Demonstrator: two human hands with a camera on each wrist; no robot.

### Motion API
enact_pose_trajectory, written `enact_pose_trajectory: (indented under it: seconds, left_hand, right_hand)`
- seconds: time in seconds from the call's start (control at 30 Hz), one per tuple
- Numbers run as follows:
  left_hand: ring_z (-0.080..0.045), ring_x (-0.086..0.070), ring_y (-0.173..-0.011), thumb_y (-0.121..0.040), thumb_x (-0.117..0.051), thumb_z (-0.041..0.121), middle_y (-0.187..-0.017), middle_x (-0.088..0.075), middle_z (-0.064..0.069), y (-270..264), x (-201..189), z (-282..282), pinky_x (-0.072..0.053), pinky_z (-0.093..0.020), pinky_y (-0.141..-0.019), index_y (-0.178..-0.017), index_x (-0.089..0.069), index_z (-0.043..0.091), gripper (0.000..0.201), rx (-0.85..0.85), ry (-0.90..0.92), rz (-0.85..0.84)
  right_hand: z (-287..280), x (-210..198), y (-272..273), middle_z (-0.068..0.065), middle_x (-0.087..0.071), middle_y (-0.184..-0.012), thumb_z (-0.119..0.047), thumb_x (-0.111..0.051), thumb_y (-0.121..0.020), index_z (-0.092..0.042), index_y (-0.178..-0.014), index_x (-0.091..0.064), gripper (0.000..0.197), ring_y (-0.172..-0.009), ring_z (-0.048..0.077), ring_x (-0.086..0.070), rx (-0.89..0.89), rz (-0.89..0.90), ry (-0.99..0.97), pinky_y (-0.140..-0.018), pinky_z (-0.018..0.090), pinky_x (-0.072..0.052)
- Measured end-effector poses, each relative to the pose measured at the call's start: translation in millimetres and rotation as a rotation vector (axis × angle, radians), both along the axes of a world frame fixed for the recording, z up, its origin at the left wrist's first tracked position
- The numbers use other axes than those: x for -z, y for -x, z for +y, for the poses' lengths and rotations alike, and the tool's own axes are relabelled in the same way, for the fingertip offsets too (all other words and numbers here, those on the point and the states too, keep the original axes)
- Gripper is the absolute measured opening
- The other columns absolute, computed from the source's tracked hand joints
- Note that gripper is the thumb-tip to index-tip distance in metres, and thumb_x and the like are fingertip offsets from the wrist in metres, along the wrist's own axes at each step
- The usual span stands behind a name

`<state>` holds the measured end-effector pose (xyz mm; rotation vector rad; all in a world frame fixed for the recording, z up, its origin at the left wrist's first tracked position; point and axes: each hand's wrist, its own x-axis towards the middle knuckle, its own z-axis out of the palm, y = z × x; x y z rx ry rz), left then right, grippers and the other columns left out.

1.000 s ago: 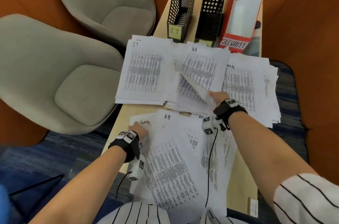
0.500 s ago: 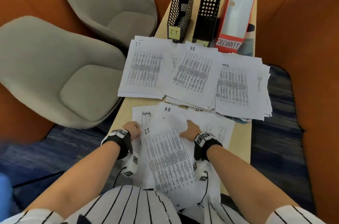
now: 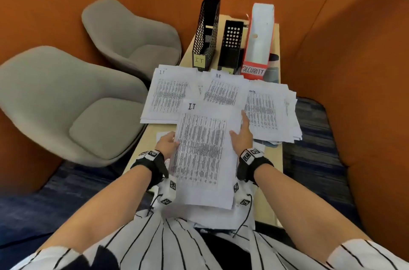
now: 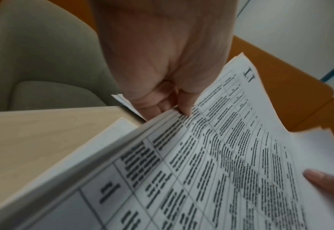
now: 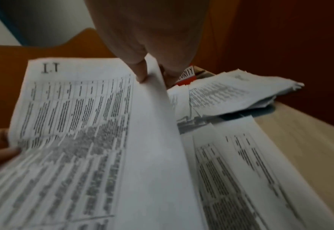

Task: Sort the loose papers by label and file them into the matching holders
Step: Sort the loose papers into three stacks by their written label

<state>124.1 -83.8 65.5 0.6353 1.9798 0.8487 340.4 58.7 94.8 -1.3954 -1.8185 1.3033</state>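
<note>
I hold a sheaf of printed sheets (image 3: 203,150) with "I.T" written on top, lifted off the table. My left hand (image 3: 168,143) pinches its left edge (image 4: 174,112), thumb on top. My right hand (image 3: 242,134) grips the right edge (image 5: 152,77), thumb on the page and fingers behind. Beyond lie three sorted piles: IT (image 3: 168,92), HR (image 3: 223,90) and Security (image 3: 267,110). At the back stand the black mesh IT holder (image 3: 204,35), a black holder (image 3: 231,46) and the red-and-white SECURITY holder (image 3: 257,44).
More loose sheets (image 5: 247,168) lie on the narrow wooden table (image 3: 150,137) under the lifted sheaf. Two grey armchairs (image 3: 73,101) stand to the left. Orange padded walls (image 3: 354,48) close in behind and on the right.
Both hands have gathered the near loose papers, which lay flat on the table, and raised them as one sheaf with the I.T sheet on top.
</note>
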Motion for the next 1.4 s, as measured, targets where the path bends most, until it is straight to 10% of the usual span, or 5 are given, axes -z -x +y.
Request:
enact_pose_trajectory:
  seconds: [0.23,0.43,0.93,1.1,1.4]
  left_hand:
    - [-0.018,-0.042,-0.069,-0.094,-0.041,0.006,-0.088,-0.048,-0.012,-2,-38,24,-0.033,-0.028,-0.059,-0.088,-0.046,0.015,0.011,0.075,-0.12,0.052]
    - [-0.031,-0.048,-0.121,-0.098,-0.042,0.025,-0.133,-0.047,-0.011,22,-69,39,-0.04,-0.047,-0.104,-0.137,-0.037,0.018,0.04,0.013,-0.22,-0.075]
    - [-0.02,-0.053,-0.102,-0.098,-0.041,0.021,-0.107,-0.059,-0.002,84,-74,55,-0.04,-0.03,-0.086,-0.121,-0.056,0.014,0.028,0.089,-0.339,-0.046]
    - [-0.023,-0.042,-0.133,-0.067,-0.048,0.083,-0.144,-0.043,0.007,106,-63,58,-0.035,-0.052,-0.11,-0.142,-0.033,0.031,0.092,0.175,-0.132,-0.436]
    - [-0.035,-0.059,-0.101,-0.088,-0.044,-0.005,-0.11,-0.059,-0.024,157,-40,78,-0.048,-0.042,-0.087,-0.109,-0.06,0.0,0.027,0.177,0.052,0.052]
  right_hand:
    - [-6,-47,2,0.005,-0.047,-0.141,-0.008,-0.056,-0.094,-0.016,-0.147,-0.032,0.058,-0.124,0.014,-0.045,0.025,0.039,-0.199,-0.1,0.018,-0.031]
    - [8,-77,13,0.011,-0.07,-0.107,-0.017,-0.065,-0.089,-0.013,-0.111,-0.065,0.022,-0.098,0.029,-0.066,0.042,0.189,0.214,-0.09,0.045,-0.053]
    - [11,-75,66,0.005,-0.069,-0.079,-0.026,-0.056,-0.093,-0.008,-0.093,-0.06,0.018,-0.062,0.01,-0.063,0.319,0.196,0.379,-0.056,0.022,-0.048]
    - [13,-81,86,0.019,-0.053,-0.136,-0.027,-0.051,-0.098,0.002,-0.135,-0.047,0.047,-0.127,0.038,-0.049,0.411,0.122,0.215,-0.107,0.044,-0.038]
    - [18,-48,138,0.008,-0.061,-0.108,-0.03,-0.059,-0.092,-0.016,-0.139,-0.039,0.053,-0.091,0.023,-0.062,0.396,0.05,0.268,-0.088,0.042,-0.052]
